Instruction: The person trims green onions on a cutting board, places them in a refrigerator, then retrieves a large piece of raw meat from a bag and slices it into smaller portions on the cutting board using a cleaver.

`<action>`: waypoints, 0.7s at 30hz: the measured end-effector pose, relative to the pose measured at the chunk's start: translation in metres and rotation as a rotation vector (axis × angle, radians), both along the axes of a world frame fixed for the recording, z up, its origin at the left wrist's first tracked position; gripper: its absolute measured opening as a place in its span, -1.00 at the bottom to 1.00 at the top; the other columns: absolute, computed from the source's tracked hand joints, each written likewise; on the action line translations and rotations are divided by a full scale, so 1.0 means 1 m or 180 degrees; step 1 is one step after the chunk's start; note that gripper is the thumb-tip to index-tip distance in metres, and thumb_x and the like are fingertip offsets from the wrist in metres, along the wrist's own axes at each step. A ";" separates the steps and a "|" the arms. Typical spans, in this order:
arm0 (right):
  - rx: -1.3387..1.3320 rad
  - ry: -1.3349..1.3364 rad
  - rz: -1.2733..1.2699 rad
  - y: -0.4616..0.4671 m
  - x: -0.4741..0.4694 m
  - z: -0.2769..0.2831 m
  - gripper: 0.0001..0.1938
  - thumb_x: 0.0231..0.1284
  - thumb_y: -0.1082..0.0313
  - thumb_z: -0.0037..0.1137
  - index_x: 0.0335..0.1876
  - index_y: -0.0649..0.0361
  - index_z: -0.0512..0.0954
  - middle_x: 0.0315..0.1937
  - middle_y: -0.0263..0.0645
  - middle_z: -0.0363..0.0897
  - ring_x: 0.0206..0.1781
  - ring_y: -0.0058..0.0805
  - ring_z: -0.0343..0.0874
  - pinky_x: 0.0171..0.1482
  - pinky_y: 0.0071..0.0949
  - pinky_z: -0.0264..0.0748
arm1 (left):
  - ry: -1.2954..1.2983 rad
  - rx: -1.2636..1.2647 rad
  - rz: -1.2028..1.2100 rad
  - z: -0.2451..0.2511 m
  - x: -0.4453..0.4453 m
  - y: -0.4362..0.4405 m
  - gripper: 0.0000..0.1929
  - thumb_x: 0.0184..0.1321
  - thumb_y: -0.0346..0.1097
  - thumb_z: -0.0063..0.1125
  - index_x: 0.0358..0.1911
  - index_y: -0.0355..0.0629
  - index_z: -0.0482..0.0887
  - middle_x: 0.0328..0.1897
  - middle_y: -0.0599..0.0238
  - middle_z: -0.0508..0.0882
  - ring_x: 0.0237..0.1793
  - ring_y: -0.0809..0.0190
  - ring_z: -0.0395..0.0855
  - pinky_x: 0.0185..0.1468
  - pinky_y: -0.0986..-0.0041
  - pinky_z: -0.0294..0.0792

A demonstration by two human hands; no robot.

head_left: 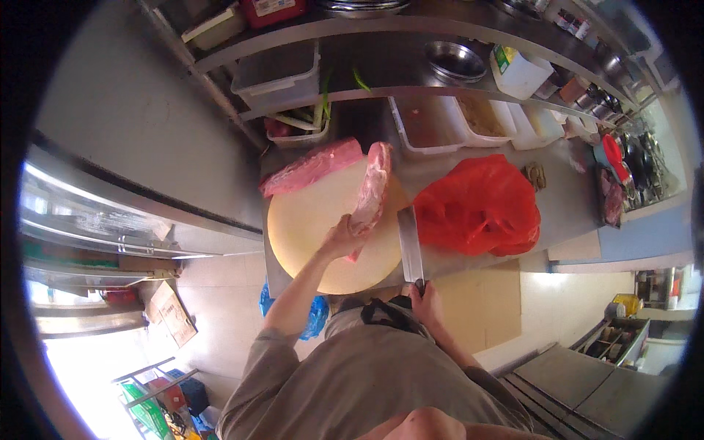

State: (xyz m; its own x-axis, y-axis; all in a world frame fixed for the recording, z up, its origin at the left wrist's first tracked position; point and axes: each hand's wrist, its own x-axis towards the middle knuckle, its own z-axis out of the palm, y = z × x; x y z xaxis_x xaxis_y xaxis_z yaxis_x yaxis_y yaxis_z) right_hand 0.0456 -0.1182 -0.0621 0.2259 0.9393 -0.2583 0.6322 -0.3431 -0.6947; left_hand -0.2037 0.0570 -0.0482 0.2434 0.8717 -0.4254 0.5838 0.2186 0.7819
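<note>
My left hand [345, 239] grips the near end of a long strip of raw meat [375, 181], which lies slanting over the right part of a round cutting board [308, 231]. A second long piece of raw meat [316, 165] rests along the board's far left edge. My right hand [424, 301] is closed on the dark handle of a cleaver [411, 247]. Its broad blade points away from me, beside the board's right edge. To the right of the blade sits a red plastic bag [478, 206]; what it holds is hidden.
Plastic tubs [432, 124] line the back of the steel table [572, 198]. Above them runs a steel shelf [385, 60] with metal bowls [455, 59] and a clear bin [278, 74]. Metal utensils [652, 159] stand at the far right. A blue bag [316, 319] hangs below the board.
</note>
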 end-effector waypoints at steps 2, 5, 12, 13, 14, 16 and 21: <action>0.0055 -0.0010 0.0043 -0.003 -0.002 -0.005 -0.60 0.23 0.04 0.11 -0.25 0.34 0.44 -0.44 0.18 0.56 -0.31 0.23 0.55 -0.31 0.03 0.44 | -0.1287 -0.0656 0.0250 -0.008 -0.017 -0.018 -0.34 0.16 -0.11 0.21 0.29 -0.21 0.29 0.11 0.04 0.55 0.06 0.09 0.58 0.10 0.32 0.44; -0.0120 -0.0060 0.0029 -0.010 -0.007 -0.015 -0.59 0.23 0.03 0.12 -0.24 0.33 0.44 -0.44 0.18 0.55 -0.33 0.25 0.55 -0.32 0.04 0.44 | -0.2925 -0.2136 0.0616 -0.022 -0.044 -0.069 -0.44 0.14 -0.27 0.23 0.23 -0.21 0.40 0.04 0.19 0.60 0.02 0.19 0.58 0.08 0.38 0.43; 0.0031 0.0304 -0.0093 -0.022 -0.019 -0.020 -0.59 0.25 0.04 0.11 -0.21 0.35 0.44 -0.42 0.17 0.57 -0.32 0.24 0.55 -0.30 0.01 0.45 | -0.0610 -0.0355 0.0341 -0.049 -0.086 -0.076 -0.41 0.10 -0.04 0.34 0.08 -0.35 0.52 -0.10 0.15 0.65 -0.10 0.30 0.60 -0.04 0.42 0.45; 0.0003 0.0356 -0.0162 -0.023 -0.021 -0.020 -0.60 0.25 0.05 0.10 -0.20 0.35 0.45 -0.41 0.17 0.57 -0.30 0.24 0.56 -0.29 0.00 0.45 | -0.0669 -0.0437 0.0459 -0.051 -0.081 -0.052 -0.39 0.08 -0.01 0.35 0.07 -0.37 0.53 -0.13 0.15 0.65 -0.12 0.30 0.60 -0.07 0.42 0.46; -0.0030 0.0412 -0.0257 -0.022 -0.023 -0.018 -0.60 0.25 0.06 0.10 -0.19 0.35 0.45 -0.40 0.17 0.58 -0.29 0.24 0.56 -0.28 0.00 0.46 | -0.0665 -0.0470 0.0515 -0.051 -0.075 -0.034 -0.40 0.06 -0.01 0.37 0.04 -0.37 0.55 -0.17 0.15 0.66 -0.16 0.30 0.61 -0.10 0.43 0.47; -0.0040 0.0195 -0.0260 -0.019 -0.028 -0.015 -0.61 0.26 0.06 0.10 -0.18 0.34 0.45 -0.37 0.17 0.59 -0.26 0.23 0.56 -0.25 0.00 0.46 | -0.0722 -0.0519 0.0311 -0.051 -0.058 0.007 -0.43 0.03 -0.04 0.40 -0.02 -0.37 0.59 -0.22 0.16 0.68 -0.21 0.30 0.63 -0.13 0.44 0.48; -0.0305 -0.0062 -0.0375 -0.009 -0.039 0.000 -0.61 0.26 0.06 0.09 -0.15 0.31 0.44 -0.34 0.17 0.60 -0.22 0.22 0.57 -0.23 0.03 0.47 | -0.0988 -0.0670 0.0130 -0.049 -0.021 0.050 -0.56 0.04 -0.19 0.38 -0.04 -0.29 0.66 -0.18 0.25 0.70 -0.19 0.30 0.63 -0.09 0.45 0.47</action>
State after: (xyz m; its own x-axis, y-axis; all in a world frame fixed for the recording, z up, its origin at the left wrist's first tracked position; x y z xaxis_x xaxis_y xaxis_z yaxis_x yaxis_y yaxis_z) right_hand 0.0063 -0.1275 -0.0620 0.3390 0.8772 -0.3400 0.5966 -0.4799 -0.6432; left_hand -0.2250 0.1071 -0.0975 0.3558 0.7847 -0.5075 0.3134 0.4115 0.8559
